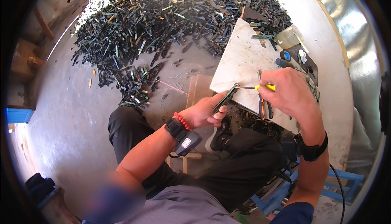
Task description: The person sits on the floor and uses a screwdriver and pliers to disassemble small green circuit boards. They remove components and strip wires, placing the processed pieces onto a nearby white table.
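Note:
My left hand (207, 112) is closed around a narrow dark green strip (225, 98), which looks like a circuit board piece, tilted up at the near edge of a white board (238, 57). In my right hand (287, 89) is a screwdriver (264, 87) with a yellow handle. Its thin metal shaft points left, and the tip meets the upper end of the strip. Below my right hand, pliers (265, 108) with black and orange handles lie at the board's edge, partly hidden by the hand.
A large heap of similar dark strips (163, 24) spreads over the grey floor (65, 97). On the board's far right are a few strips (264, 36), a translucent container (288, 37) and a roll of tape (286, 56). A blue stool frame (342, 187) stands at lower right.

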The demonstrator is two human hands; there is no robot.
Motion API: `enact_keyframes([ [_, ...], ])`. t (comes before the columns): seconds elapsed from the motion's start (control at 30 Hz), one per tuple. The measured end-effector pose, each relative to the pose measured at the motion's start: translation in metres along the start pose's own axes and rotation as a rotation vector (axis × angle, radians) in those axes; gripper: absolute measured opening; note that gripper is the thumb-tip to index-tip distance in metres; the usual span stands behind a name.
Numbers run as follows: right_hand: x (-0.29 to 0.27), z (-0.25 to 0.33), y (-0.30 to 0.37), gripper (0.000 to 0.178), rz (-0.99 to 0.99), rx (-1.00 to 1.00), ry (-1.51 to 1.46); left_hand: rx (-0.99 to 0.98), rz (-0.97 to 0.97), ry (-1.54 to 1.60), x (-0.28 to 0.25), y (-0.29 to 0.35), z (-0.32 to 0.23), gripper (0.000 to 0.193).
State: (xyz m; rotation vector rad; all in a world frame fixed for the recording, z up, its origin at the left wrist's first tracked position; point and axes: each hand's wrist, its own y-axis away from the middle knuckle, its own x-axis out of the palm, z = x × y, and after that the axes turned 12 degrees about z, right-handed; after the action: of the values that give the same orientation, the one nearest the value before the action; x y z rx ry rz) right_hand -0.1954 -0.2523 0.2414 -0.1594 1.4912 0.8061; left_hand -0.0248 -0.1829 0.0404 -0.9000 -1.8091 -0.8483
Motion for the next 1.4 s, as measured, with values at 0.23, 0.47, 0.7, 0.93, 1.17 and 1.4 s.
enact_keyframes([
  [0.23, -0.010, 0.001, -0.020, 0.016, 0.111, 0.026, -0.025, 0.015, -0.018, 0.027, 0.003, 0.001, 0.000, 0.050],
  [0.47, 0.011, -0.025, 0.002, 0.014, 0.054, 0.156, -0.433, 0.024, 0.036, 0.075, -0.004, -0.002, 0.000, 0.049],
  [0.7, 0.054, -0.025, 0.042, 0.012, -0.120, 0.143, -0.579, 0.038, -0.067, -0.077, -0.003, -0.006, 0.002, 0.050],
  [0.93, 0.024, 0.017, 0.037, 0.016, -0.071, 0.009, 0.126, 0.051, -0.045, -0.060, 0.002, -0.001, 0.002, 0.048],
  [1.17, 0.031, -0.019, 0.026, 0.014, 0.023, 0.105, -0.352, 0.065, -0.031, -0.005, -0.004, -0.008, 0.006, 0.049],
  [1.4, 0.039, -0.023, 0.043, 0.024, 0.308, 0.489, -1.341, 0.075, -0.074, -0.109, -0.001, -0.008, 0.003, 0.049],
])
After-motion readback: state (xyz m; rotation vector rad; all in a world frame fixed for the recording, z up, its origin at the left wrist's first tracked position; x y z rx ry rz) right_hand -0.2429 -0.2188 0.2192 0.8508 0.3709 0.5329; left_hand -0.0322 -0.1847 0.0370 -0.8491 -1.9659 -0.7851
